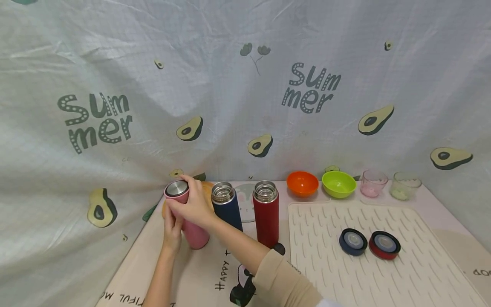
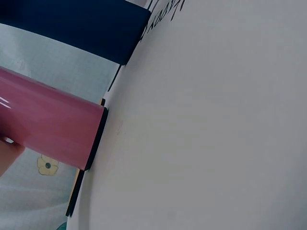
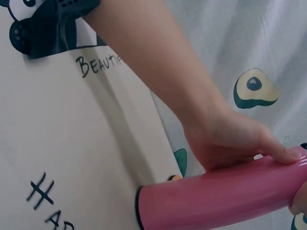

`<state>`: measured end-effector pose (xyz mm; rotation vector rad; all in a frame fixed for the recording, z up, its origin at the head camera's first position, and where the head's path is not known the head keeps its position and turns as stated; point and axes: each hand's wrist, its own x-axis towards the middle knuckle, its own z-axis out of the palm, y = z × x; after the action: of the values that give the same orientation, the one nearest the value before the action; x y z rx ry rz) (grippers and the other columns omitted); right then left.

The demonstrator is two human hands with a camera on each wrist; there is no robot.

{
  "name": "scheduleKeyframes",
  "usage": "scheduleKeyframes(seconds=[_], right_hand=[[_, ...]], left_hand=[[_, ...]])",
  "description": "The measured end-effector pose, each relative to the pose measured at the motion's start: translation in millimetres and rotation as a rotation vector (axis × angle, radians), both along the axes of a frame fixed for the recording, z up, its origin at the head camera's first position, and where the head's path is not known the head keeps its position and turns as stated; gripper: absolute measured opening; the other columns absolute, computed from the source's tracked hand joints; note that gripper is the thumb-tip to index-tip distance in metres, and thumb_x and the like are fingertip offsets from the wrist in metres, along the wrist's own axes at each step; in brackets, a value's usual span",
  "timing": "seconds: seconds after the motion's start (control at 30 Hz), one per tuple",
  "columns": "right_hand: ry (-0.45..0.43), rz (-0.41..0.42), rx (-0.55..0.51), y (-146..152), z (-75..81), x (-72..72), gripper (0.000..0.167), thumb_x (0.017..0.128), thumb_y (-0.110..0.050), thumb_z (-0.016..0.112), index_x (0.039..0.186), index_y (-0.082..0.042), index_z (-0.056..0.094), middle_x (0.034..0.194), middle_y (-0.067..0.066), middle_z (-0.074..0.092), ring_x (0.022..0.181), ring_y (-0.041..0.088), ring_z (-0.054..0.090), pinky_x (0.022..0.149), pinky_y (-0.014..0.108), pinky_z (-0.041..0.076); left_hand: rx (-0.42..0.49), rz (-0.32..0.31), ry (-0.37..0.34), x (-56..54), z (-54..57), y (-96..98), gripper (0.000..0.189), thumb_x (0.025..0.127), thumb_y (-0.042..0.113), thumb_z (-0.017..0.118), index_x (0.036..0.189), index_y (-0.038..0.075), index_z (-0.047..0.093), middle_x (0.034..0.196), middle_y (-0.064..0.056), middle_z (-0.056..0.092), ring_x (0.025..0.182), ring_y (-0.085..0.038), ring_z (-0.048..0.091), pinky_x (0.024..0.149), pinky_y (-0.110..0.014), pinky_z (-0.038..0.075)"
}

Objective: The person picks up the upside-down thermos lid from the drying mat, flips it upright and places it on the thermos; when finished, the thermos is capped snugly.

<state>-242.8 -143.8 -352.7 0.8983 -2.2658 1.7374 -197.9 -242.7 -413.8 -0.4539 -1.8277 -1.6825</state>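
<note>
A pink thermos bottle (image 1: 196,234) stands at the left of the table, its silver-topped lid (image 1: 177,188) in place. My left hand (image 1: 173,232) grips the body from the left, below the lid; the right wrist view shows this hand (image 3: 230,139) with its thumb along the pink side. From the right, my right hand (image 1: 194,205) holds the top of the bottle around the lid, its fingers behind and thumb in front. Just right of it stand a blue thermos (image 1: 229,211) and a red thermos (image 1: 266,219), both lidless with bare steel mouths.
A blue lid (image 1: 353,241) and a red lid (image 1: 385,245) lie on a cream ribbed mat (image 1: 326,264) at the right. Behind it stand an orange bowl (image 1: 302,184), a green bowl (image 1: 339,184), a pink glass (image 1: 373,183) and a greenish glass (image 1: 404,186). A printed curtain (image 1: 230,85) hangs along the back.
</note>
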Motion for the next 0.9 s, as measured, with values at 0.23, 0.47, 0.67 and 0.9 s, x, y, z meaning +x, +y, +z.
scheduleKeyframes(seconds=[0.23, 0.47, 0.67, 0.9], right_hand=[[0.009, 0.036, -0.113, -2.0, -8.0, -0.3, 0.068, 0.077, -0.025, 0.072, 0.134, -0.013, 0.036, 0.122, 0.003, 0.045, 0.105, 0.009, 0.046, 0.082, 0.022, 0.043], [-0.006, 0.024, -0.098, -2.7, -5.8, -3.4, 0.068, 0.077, -0.029, 0.072, 0.134, -0.013, 0.038, 0.120, 0.003, 0.047, 0.101, 0.008, 0.048, 0.078, 0.019, 0.044], [0.046, 0.024, -0.125, -4.3, -6.7, -3.8, 0.069, 0.074, -0.024, 0.077, 0.131, -0.010, 0.039, 0.120, 0.003, 0.046, 0.103, 0.008, 0.048, 0.080, 0.019, 0.044], [-0.009, 0.001, -0.090, -4.8, -2.6, -4.0, 0.070, 0.076, -0.029, 0.073, 0.133, -0.014, 0.037, 0.121, 0.003, 0.044, 0.103, 0.010, 0.047, 0.082, 0.021, 0.043]], left_hand=[[-0.022, -0.004, -0.005, 3.2, 1.4, -0.4, 0.049, 0.098, 0.017, 0.041, 0.140, 0.000, 0.022, 0.125, 0.006, 0.041, 0.109, -0.009, 0.040, 0.090, -0.017, 0.032], [-0.036, 0.026, -0.039, -6.3, -11.0, -8.7, 0.051, 0.098, 0.015, 0.037, 0.143, 0.001, 0.016, 0.126, 0.005, 0.040, 0.101, -0.010, 0.040, 0.078, -0.017, 0.035], [-0.034, 0.011, -0.028, -12.9, -22.0, -14.3, 0.053, 0.098, 0.015, 0.039, 0.144, 0.005, 0.015, 0.133, 0.003, 0.036, 0.114, -0.011, 0.037, 0.090, -0.016, 0.031], [-0.052, 0.021, -0.042, -4.1, -6.2, -6.6, 0.053, 0.098, 0.010, 0.037, 0.144, 0.001, 0.012, 0.131, 0.006, 0.036, 0.108, -0.009, 0.038, 0.086, -0.016, 0.033]])
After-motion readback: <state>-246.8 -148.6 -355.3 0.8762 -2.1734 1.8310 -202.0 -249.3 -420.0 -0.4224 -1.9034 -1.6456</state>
